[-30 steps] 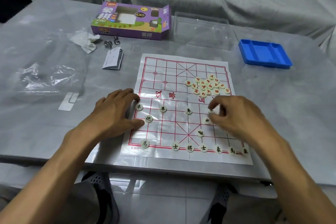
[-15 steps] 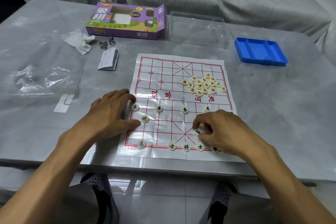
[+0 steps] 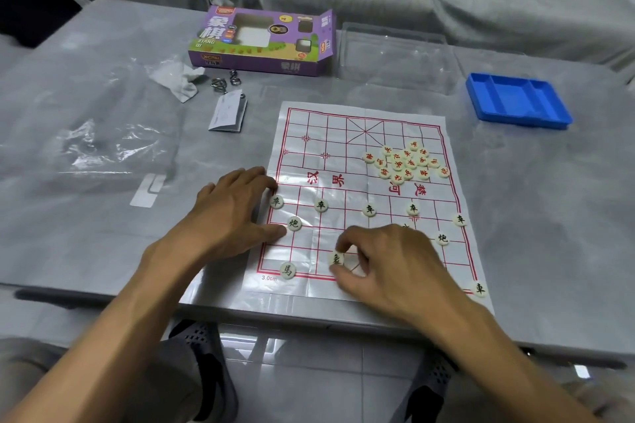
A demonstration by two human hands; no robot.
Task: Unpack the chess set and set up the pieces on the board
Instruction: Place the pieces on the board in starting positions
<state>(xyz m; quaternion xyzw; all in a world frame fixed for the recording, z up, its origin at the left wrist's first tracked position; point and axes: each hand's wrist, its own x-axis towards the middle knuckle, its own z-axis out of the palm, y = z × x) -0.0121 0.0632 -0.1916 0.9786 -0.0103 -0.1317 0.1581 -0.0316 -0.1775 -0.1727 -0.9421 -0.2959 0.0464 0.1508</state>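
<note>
Right hand (image 3: 395, 264) grip closed on one round cream black-marked chess disc (image 3: 336, 259), pinched thumb-to-fingers just above near row of thin white red-gridded plastic board sheet (image 3: 347, 134). Left hand (image 3: 233, 213) flat, fingers straight, pinning sheet's left edge to grey surface (image 3: 103, 154). Step: filling black back row. Next, probably: set disc on a free back-row crossing right of horse disc (image 3: 288, 269), release. Red-marked disc heap (image 3: 405, 163) unsorted on far half.
</note>
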